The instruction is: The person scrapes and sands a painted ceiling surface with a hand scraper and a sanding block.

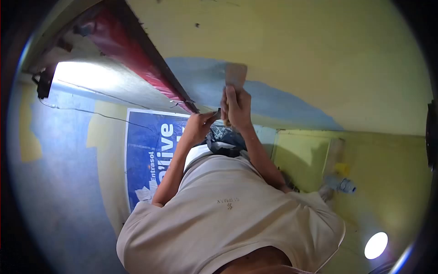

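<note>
Two bare arms are seen stretched forward from a beige T-shirt (pixel 228 214), which fills the nearest part of the view. Beyond the shirt, between the forearms, a dark crumpled bag (pixel 226 137) is seen; how it is carried cannot be told. The left hand (pixel 199 124) is held just beside the right, its fingers curled together, and whether anything is pinched in them cannot be made out. The right hand (pixel 237 108) is clamped around the handle of a putty knife (pixel 236 76), all fingers wrapped tight. The knife's long axis runs nearly straight up the picture, handle toward the body and broad blade pointed away. The blade is laid on a grey-blue patch (pixel 283 102) spread across the yellow wall (pixel 319 50). To the left, a blue poster (pixel 150 155) with white lettering is seen, and above it a red beam (pixel 137 55) runs slantwise. A bright strip light (pixel 86 75) is lit at far left, and a round lamp (pixel 376 245) glows at lower right. A grey pipe fitting (pixel 341 183) is seen well off to the right.
</note>
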